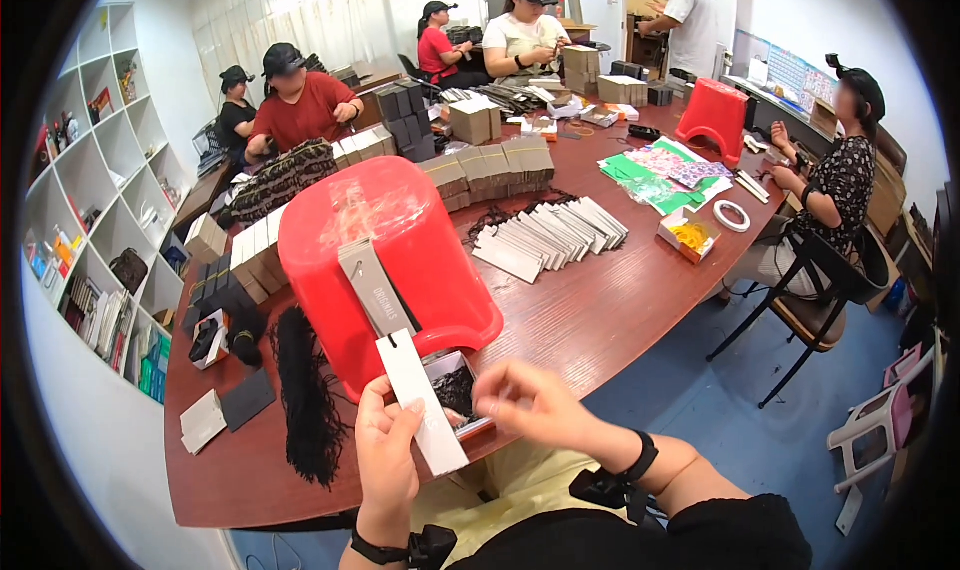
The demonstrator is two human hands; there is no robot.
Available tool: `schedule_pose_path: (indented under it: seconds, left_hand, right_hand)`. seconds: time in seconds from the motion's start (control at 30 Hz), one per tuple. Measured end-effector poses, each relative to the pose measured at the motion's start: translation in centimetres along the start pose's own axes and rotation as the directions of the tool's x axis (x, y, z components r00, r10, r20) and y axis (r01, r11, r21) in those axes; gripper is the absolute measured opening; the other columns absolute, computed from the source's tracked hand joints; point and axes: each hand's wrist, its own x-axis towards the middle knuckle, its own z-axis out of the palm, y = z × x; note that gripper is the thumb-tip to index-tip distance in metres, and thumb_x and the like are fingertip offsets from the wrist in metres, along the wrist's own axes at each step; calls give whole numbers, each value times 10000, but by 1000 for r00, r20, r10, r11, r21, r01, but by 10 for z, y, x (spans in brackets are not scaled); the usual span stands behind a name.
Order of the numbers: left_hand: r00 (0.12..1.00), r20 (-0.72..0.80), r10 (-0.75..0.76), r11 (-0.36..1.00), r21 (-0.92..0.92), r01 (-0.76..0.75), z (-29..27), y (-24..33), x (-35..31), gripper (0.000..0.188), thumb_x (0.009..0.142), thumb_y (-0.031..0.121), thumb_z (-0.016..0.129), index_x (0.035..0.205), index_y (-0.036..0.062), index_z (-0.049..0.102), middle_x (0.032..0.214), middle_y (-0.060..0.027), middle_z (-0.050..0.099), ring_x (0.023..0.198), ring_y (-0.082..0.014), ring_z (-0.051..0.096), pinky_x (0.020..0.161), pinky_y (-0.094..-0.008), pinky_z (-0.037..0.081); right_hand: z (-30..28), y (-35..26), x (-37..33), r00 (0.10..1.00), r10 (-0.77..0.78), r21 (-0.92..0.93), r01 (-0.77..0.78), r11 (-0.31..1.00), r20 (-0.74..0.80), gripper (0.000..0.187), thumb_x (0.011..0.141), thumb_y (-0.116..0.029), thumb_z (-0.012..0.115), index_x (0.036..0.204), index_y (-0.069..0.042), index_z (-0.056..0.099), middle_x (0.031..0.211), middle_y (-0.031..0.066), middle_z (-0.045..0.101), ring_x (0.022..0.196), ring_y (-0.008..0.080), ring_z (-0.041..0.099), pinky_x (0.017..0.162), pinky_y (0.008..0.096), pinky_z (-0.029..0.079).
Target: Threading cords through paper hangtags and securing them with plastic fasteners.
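My left hand (388,440) is closed on a long white hang tag (422,406), its thumb flat on the face. A bit of black cord shows at the hole in the tag's upper end. Just right of it, my right hand (532,404) hovers with fingers curled in toward the thumb; whatever they hold, if anything, is hidden. Between the hands, partly behind the tag, a small open box (437,367) contains black stringy pieces. Beyond it a red plastic stool (390,205) rests on the table, with grey hang tags (378,295) lying against it.
A bundle of black cords (305,400) hangs near the left edge of the table (560,320). White tags (550,238) lie fanned out beyond the stool, near stacked tags (490,170). A box of yellow pieces (690,235) sits farther right. Several people work around the table.
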Motion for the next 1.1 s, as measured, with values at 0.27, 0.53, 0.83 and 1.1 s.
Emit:
schedule_pose_path:
  seconds: [0.27, 0.53, 0.83, 1.1]
  left_hand:
    - [995, 94, -20, 977, 212, 0, -8, -11, 5, 366, 859, 53, 430, 1175, -6, 254, 841, -173, 596, 678, -178, 608, 518, -208, 465]
    - [999, 4, 39, 922, 386, -37, -49, 6, -16, 377, 845, 18, 426, 1192, -4, 280, 809, -143, 601, 638, -136, 592, 501, -171, 420]
    - [985, -134, -105, 882, 445, 155, -83, 7, -28, 265, 842, 53, 447, 1100, 0, 414, 741, -113, 601, 569, -115, 579, 453, -168, 395]
    - [933, 27, 358, 238, 964, -119, -144, 4, 2, 177, 710, 19, 577, 887, 16, 576, 808, -105, 583, 652, -193, 577, 605, -277, 449]
  right_hand:
    - [-24, -12, -5, 944, 314, 329, -329, 885, 98, 148, 853, -198, 522, 845, -52, 541, 619, 19, 567, 522, 68, 536, 470, 186, 434]
    - [-123, -12, 99, 786, -320, -220, 238, 946, -528, 163, 854, -156, 509, 788, -10, 481, 642, 85, 587, 503, 102, 548, 438, 204, 421]
    - [-153, 80, 148, 919, 142, -892, -392, 226, -368, 198, 697, -208, 554, 686, -17, 603, 574, 128, 594, 502, 226, 600, 558, 355, 481]
    - [-148, 61, 122, 958, -77, -949, -258, 181, -275, 271, 715, -271, 614, 838, -36, 563, 712, 144, 604, 736, 300, 582, 637, 390, 445]
